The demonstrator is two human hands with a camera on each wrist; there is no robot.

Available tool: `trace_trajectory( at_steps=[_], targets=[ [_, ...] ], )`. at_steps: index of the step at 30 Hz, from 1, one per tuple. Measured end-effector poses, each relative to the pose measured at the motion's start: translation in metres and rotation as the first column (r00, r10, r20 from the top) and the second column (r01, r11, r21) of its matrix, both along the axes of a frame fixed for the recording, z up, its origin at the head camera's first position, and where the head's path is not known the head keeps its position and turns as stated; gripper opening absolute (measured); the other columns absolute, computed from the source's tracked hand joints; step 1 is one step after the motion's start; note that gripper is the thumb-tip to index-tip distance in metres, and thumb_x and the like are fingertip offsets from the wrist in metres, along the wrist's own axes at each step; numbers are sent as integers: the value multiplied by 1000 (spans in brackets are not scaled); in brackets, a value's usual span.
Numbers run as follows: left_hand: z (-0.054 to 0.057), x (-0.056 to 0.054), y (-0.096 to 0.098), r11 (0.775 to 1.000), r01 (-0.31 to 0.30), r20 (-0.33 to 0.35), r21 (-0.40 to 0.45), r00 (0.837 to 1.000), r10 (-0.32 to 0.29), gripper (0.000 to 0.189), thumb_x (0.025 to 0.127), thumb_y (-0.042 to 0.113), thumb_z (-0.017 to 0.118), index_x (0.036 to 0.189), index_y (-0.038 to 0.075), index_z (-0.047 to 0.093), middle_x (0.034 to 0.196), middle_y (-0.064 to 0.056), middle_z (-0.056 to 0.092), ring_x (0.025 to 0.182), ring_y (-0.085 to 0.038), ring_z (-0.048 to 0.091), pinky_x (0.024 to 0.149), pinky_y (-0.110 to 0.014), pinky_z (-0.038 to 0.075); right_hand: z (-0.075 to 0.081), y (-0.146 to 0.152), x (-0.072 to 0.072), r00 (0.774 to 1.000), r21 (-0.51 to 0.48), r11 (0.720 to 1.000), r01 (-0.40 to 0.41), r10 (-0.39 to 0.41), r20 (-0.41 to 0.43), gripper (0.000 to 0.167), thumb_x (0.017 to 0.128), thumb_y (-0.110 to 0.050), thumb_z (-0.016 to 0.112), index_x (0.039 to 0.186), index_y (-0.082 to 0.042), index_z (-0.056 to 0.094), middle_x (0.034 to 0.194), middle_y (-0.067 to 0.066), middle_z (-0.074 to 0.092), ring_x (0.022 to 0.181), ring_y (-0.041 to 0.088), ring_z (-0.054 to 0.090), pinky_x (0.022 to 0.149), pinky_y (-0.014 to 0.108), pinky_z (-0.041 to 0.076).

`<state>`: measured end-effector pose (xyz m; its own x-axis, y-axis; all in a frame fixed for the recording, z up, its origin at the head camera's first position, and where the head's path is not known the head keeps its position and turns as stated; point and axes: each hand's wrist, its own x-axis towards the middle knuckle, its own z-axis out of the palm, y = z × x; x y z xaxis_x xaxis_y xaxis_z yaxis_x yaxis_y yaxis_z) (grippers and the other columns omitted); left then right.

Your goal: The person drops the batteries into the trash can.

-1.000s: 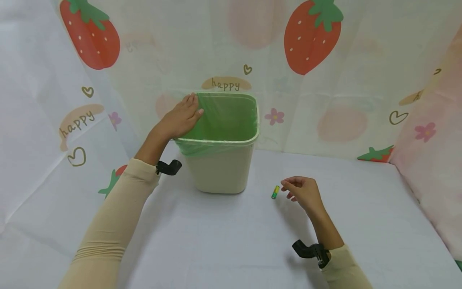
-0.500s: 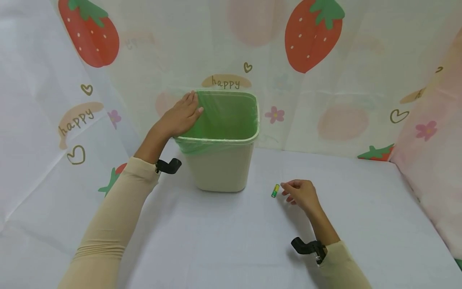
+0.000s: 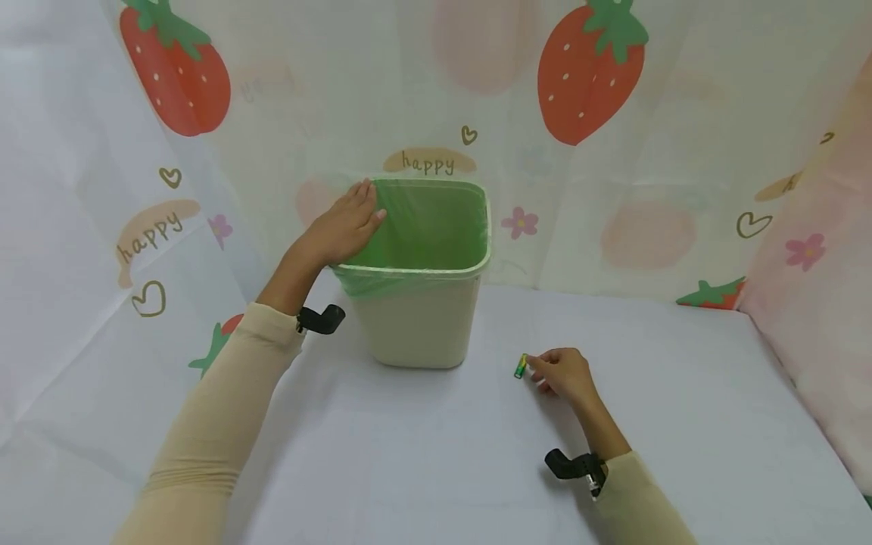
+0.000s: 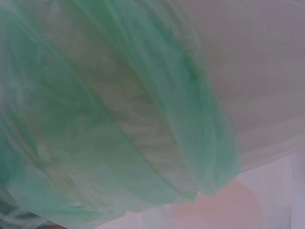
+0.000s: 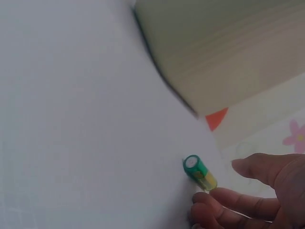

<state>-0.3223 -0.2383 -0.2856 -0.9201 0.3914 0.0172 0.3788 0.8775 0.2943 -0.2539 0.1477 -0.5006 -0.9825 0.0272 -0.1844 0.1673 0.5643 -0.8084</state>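
Observation:
A small green-and-yellow battery (image 3: 521, 366) lies on the white cloth, right of a pale trash bin (image 3: 415, 325). My right hand (image 3: 564, 376) is beside it, fingertips at its yellow end. In the right wrist view, the index finger touches or nearly touches the battery (image 5: 200, 172), while the thumb (image 5: 250, 167) stands apart from it. My left hand (image 3: 344, 225) rests with extended fingers on the bin's left rim, over the green bag (image 3: 371, 283) lining it. Only the bag's folds (image 4: 95, 119) and the bin's side show in the left wrist view.
Behind the bin hangs a curtain (image 3: 613, 189) printed with strawberries, hearts and flowers. The white cloth (image 3: 436, 454) covers the surface in front and to the right. Each wrist carries a black camera mount (image 3: 322, 319).
My right hand has moved slightly left and down, bringing its fingertips up to the battery. The left hand stays on the bin's rim. The head view shifts a little.

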Motion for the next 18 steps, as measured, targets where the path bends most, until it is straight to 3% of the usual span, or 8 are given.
trace_trajectory(
  at_steps=[14,18],
  targets=[
    [-5,-2,0,1000,2,-14,-3,1000,-2,69,113,39,19,159,-7,-6,167,-20,-13,155,-32,-13,126,-46,-2,-4,-6,-5,1000,61,998,-12,12,3,32,96,-32,71,90,0,73,71,8,68,55,16,58,50,28,47],
    [-3,-2,1,1000,1,-15,-12,1000,-1,68,114,38,19,159,-7,-6,167,-21,-13,155,-32,-13,126,-46,-2,-6,-6,-7,999,126,992,-24,27,-22,32,94,-35,72,87,-3,73,65,4,65,52,15,56,49,27,44]
  ],
)
